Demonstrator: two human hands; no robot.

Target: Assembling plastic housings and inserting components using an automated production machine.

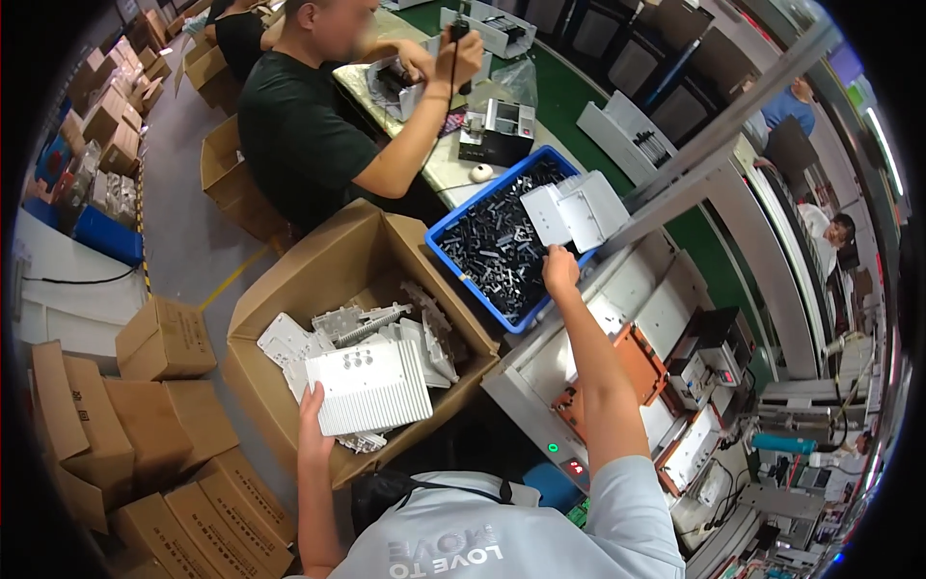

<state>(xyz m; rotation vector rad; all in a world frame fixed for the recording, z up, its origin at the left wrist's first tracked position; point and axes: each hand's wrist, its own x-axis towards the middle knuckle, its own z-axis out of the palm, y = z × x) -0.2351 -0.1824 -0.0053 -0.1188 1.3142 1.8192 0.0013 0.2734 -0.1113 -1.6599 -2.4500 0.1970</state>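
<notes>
My left hand (311, 421) grips the edge of a white ribbed plastic panel (374, 388), its slotted half toward me. The panel is held over an open cardboard box (275, 289) of similar white plastic parts (287, 340). At the right rim of a blue bin (446, 253), my right hand (559, 273) is closed at the lower edge of a white plastic cover (547, 216); the fingertips are partly hidden. A shallow white tray-shaped piece (600, 214) lies against that cover; whether the two are joined I cannot tell. Many small black parts (492, 246) fill the bin.
A co-worker (299, 125) sits at the far table, holding a black tool (457, 39). Right of me is a conveyor bench with an orange fixture (627, 372) and a slanting metal post (723, 106). Cardboard boxes (159, 415) are stacked at left.
</notes>
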